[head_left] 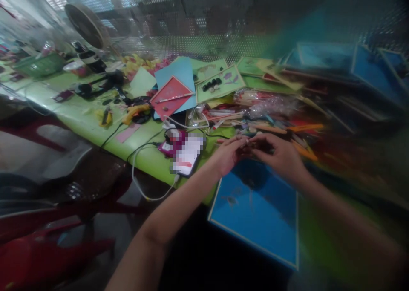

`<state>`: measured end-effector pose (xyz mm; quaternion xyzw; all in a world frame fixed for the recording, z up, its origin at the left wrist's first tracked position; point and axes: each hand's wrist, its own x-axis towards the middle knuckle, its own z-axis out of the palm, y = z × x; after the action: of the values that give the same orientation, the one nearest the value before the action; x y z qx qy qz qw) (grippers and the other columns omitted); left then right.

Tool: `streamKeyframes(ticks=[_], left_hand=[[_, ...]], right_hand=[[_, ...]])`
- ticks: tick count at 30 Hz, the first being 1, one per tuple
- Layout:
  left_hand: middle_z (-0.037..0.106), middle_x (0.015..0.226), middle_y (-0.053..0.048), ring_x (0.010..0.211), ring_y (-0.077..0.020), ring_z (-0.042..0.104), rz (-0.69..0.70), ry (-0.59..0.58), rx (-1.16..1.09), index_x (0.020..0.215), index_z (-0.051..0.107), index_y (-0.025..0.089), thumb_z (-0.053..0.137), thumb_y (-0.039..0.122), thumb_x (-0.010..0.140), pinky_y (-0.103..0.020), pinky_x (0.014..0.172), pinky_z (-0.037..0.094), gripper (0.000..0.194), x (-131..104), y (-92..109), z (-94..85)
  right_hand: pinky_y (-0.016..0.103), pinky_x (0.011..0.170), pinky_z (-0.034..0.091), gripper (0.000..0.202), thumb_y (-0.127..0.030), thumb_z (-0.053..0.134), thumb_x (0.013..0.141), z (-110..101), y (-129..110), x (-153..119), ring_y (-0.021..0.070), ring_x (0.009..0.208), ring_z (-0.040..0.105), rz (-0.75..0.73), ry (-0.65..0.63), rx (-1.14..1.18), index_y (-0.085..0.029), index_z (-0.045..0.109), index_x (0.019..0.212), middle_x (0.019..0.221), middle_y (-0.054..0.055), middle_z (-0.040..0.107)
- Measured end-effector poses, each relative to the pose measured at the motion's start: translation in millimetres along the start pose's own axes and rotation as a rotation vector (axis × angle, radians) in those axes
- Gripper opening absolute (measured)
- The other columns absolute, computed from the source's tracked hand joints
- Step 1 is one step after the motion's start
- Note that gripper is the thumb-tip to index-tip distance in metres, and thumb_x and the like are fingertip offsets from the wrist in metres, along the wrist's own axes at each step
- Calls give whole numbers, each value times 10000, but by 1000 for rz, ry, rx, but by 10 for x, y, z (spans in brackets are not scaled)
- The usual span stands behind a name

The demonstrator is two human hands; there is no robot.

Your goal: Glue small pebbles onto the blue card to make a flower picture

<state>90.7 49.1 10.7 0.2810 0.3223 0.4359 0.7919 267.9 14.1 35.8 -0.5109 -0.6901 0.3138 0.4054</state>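
Observation:
My left hand (230,154) and my right hand (277,152) meet above the far edge of a blue board (265,223) with a pale border. The fingers of both hands are bent and brought together at the tips. Whatever small thing they pinch between them is blurred and covered by the fingers. Faint leaf-like shapes mark the board's upper left, and the shadow of my hands falls across it. The board's near edge juts past the green table (153,165).
Left of my hands lies a phone (189,154) with a white cable. Behind are a red framed card (172,96), a green framed picture (220,83) with black round pieces, and a heap of sticks and pens. A yellow glue gun (137,113) and a green basket (40,65) are farther left.

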Motion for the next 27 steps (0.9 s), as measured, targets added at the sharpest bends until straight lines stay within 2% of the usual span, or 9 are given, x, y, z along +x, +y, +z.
streamKeyframes(ticks=[5,11,17,20,23,27], left_hand=[[692,841,6,811,-143,687,10,-17,-35,854,698,161,910,247,789,-318,856,566,237,-73,-36,6],[715,866,-8,850,-160,702,25,-30,-73,854,704,161,940,270,745,-333,885,567,282,-116,-63,39],[710,879,-4,876,-160,715,29,-8,-101,853,690,170,904,259,802,-329,914,565,238,-154,-41,32],[740,921,-24,935,-178,741,50,19,-115,864,688,178,858,246,850,-329,929,561,183,-183,-9,35],[754,930,-26,954,-176,746,77,34,-142,893,700,186,805,238,896,-326,933,567,118,-207,23,39],[745,919,-12,916,-141,726,106,16,-174,897,709,180,757,212,929,-297,913,576,66,-240,58,45]], right_hand=[[357,738,617,176,-338,738,904,30,-6,-37,251,853,777,25,37,-71,-224,756,1037,973,66,826],[370,737,602,114,-291,721,895,17,-12,-53,245,805,756,-10,109,-239,-223,758,979,927,65,808],[420,750,597,122,-343,694,942,-77,-95,-50,279,850,735,-66,120,-344,-242,758,971,956,90,781],[424,768,586,150,-398,703,948,-200,-132,-88,291,879,733,-69,27,-364,-262,765,964,963,86,781],[406,786,574,171,-437,715,947,-319,-114,-175,280,881,726,-68,-130,-375,-276,769,938,946,77,778],[358,777,552,127,-375,719,959,-374,-11,-288,238,847,720,-58,-306,-387,-267,783,970,978,67,773]])
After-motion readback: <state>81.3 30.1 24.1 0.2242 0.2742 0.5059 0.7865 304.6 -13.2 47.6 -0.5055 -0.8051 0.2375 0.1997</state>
